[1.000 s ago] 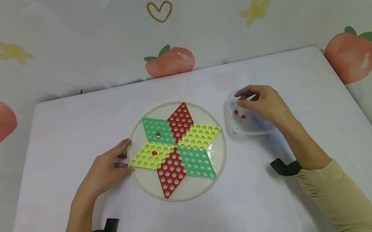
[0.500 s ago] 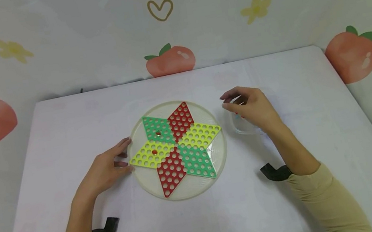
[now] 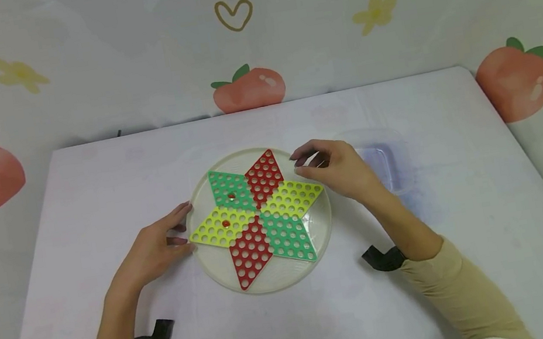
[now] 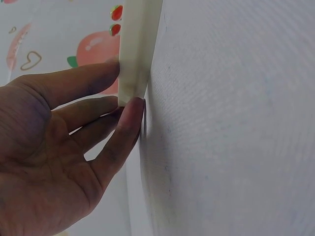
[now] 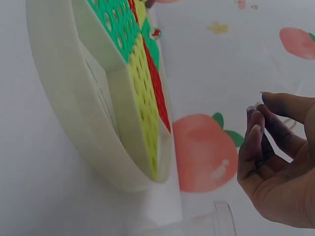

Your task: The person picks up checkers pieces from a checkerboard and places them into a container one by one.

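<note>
A round Chinese checkers board [image 3: 288, 276] lies on the table, its star made of red, yellow and green perforated sections. One red marble [image 3: 231, 197] sits in a green section, another red marble [image 3: 225, 223] in a yellow one. My left hand [image 3: 153, 250] touches the board's left rim with nearly straight, spread fingertips. In the left wrist view its fingers [image 4: 88, 81] lie against the pale rim. Over the board's upper right edge, my right hand [image 3: 337, 168] pinches a small clear marble [image 5: 258, 105] between thumb and fingertips, mostly hidden by them.
A clear plastic container [image 3: 397, 140] stands right of the board, partly behind my right hand; its marbles are hidden from the head view. A white cloth [image 3: 287, 333] covers the table, and a fruit-printed backdrop [image 3: 125, 56] rises behind it.
My right hand has moved left from above the clear container to the board's upper right edge. My left hand and the two red marbles on the board have stayed in place.
</note>
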The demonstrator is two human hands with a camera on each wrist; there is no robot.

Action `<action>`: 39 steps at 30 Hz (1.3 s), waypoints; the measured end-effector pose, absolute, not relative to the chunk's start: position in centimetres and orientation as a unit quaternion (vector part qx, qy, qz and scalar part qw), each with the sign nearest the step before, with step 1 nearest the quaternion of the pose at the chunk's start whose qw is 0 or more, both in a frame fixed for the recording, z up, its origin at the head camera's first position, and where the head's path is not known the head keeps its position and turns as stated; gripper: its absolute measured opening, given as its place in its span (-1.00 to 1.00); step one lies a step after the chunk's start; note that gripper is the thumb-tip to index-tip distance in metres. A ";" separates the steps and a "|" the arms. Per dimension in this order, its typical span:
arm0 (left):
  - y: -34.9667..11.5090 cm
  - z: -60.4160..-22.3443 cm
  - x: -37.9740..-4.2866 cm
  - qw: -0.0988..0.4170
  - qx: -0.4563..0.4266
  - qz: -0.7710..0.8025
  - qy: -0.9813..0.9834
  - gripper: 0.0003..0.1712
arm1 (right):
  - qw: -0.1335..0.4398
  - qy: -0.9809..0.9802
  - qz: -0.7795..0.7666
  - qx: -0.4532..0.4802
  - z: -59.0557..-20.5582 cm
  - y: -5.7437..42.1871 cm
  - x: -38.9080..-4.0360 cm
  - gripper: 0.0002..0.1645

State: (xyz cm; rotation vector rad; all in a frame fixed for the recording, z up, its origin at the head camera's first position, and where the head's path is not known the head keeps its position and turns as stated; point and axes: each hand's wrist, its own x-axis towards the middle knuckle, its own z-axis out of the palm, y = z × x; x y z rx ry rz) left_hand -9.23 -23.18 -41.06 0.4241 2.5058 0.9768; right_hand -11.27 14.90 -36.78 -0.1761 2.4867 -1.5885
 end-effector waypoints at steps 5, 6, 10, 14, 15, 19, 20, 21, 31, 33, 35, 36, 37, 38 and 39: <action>-23.2 -41.1 -9.2 0.207 0.148 0.346 0.903 -0.08 | 0.091 0.833 -0.539 -0.081 -37.2 13.7 -11.4 -0.75; -23.2 -41.1 -9.2 0.207 0.147 0.345 0.904 -0.08 | 0.090 0.832 -0.541 -0.082 -37.3 13.5 -11.4 -0.75; -23.2 -41.1 -9.2 0.207 0.146 0.342 0.905 -0.08 | 0.092 0.830 -0.542 -0.092 -37.8 12.7 -11.6 -0.71; -23.2 -41.0 -9.3 0.208 0.149 0.345 0.903 -0.08 | 0.098 0.832 -0.537 -0.103 -38.2 11.9 -11.9 -0.71; -23.2 -41.0 -9.3 0.208 0.149 0.345 0.903 -0.08 | 0.101 0.830 -0.538 -0.106 -38.2 11.7 -12.0 -0.72; -23.1 -41.0 -9.2 0.206 0.148 0.345 0.904 -0.08 | 0.110 0.831 -0.532 -0.119 -38.5 10.9 -12.4 -0.73; -23.1 -41.0 -9.2 0.205 0.148 0.344 0.904 -0.08 | 0.112 0.832 -0.529 -0.122 -38.7 10.7 -12.5 -0.72; -23.1 -41.1 -9.2 0.205 0.147 0.344 0.904 -0.08 | 0.115 0.833 -0.526 -0.125 -38.8 10.6 -12.5 -0.72; -23.1 -41.1 -9.3 0.208 0.146 0.347 0.902 -0.07 | 0.125 0.835 -0.515 -0.146 -39.3 9.2 -13.4 -0.73; -23.1 -41.2 -9.3 0.208 0.147 0.348 0.903 -0.08 | 0.130 0.834 -0.515 -0.147 -39.3 8.9 -13.6 -0.73; -23.1 -41.2 -9.3 0.207 0.148 0.348 0.902 -0.08 | 0.136 0.833 -0.516 -0.144 -39.4 8.6 -13.9 -0.74; -23.1 -41.2 -9.3 0.207 0.148 0.348 0.902 -0.08 | 0.139 0.833 -0.516 -0.143 -39.4 8.5 -14.0 -0.74; -23.1 -41.2 -9.3 0.207 0.149 0.348 0.902 -0.08 | 0.143 0.834 -0.514 -0.142 -39.5 8.3 -14.1 -0.74; -23.1 -41.2 -9.3 0.207 0.149 0.348 0.902 -0.08 | 0.146 0.835 -0.511 -0.141 -39.6 8.2 -14.2 -0.75; -23.1 -41.2 -9.3 0.207 0.149 0.349 0.902 -0.08 | 0.148 0.837 -0.508 -0.141 -39.7 8.0 -14.4 -0.75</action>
